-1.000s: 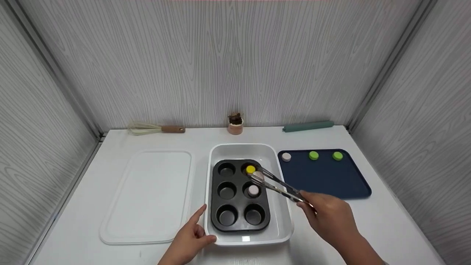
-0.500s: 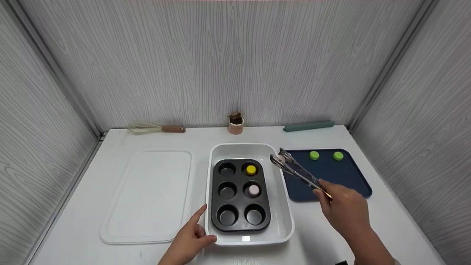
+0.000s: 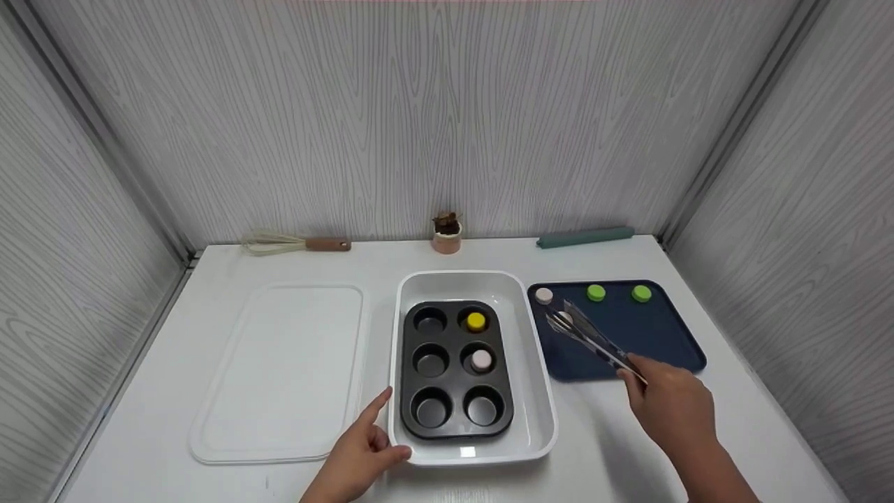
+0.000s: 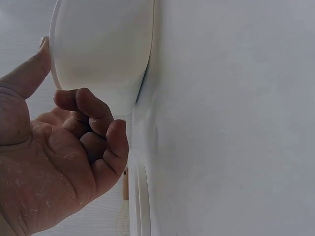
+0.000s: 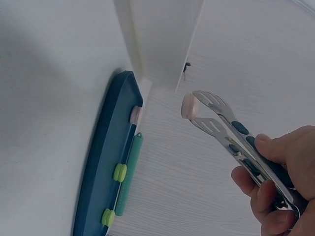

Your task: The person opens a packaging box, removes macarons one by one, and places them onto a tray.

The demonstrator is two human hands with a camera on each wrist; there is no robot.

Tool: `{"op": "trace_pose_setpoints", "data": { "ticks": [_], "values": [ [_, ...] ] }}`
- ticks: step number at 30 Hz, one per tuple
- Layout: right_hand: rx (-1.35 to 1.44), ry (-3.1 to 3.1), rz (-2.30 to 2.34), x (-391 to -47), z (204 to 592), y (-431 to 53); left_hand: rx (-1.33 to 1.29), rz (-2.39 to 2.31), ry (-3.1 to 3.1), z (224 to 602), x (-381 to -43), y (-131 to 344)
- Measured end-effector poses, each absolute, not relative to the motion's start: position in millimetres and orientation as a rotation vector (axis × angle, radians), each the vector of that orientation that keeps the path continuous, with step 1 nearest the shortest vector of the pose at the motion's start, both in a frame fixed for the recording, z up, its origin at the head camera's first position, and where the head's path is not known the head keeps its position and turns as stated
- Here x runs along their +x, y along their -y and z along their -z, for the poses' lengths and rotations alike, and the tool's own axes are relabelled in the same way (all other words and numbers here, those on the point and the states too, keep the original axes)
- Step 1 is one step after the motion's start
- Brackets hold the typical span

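In the head view my right hand [image 3: 672,404] grips metal tongs [image 3: 599,346] over the navy tray [image 3: 614,342]. Between the tong tips is a pale pink macaron-like disc [image 5: 188,106], which the right wrist view shows raised above the tray. My left hand [image 3: 360,447] rests at the front left corner of a white bin [image 3: 532,433], thumb on the rim and index finger stretched along the side. Its other fingers are curled in the left wrist view. Inside the bin lies a dark muffin tin [image 3: 452,391]; one cup holds a yellow disc [image 3: 475,321], another a pale pink disc [image 3: 481,360].
Two green discs [image 3: 596,293] and a pale one [image 3: 543,296] sit along the tray's far edge. A clear white lid [image 3: 286,377] lies at left. Behind stand a whisk [image 3: 297,244], a small potted plant [image 3: 447,234] and a green rolled item [image 3: 585,237].
My right hand has carried the tongs and the pale disc from above the muffin tin rightward to over the navy tray. The left hand stays at the bin's corner.
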State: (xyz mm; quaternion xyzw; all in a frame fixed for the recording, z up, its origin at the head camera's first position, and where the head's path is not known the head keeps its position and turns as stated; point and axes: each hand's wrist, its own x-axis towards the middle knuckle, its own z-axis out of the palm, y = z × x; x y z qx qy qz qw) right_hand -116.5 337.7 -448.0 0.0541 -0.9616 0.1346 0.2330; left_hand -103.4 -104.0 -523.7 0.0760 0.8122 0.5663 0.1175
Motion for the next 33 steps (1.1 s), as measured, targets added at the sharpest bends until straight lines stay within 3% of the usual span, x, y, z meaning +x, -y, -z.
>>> {"op": "trace_pose_setpoints", "data": {
  "ticks": [33],
  "values": [
    [0.030, 2.914, -0.421, -106, 475, -351, 0.235, -1.655, -2.372, 522, -102, 104]
  ]
}}
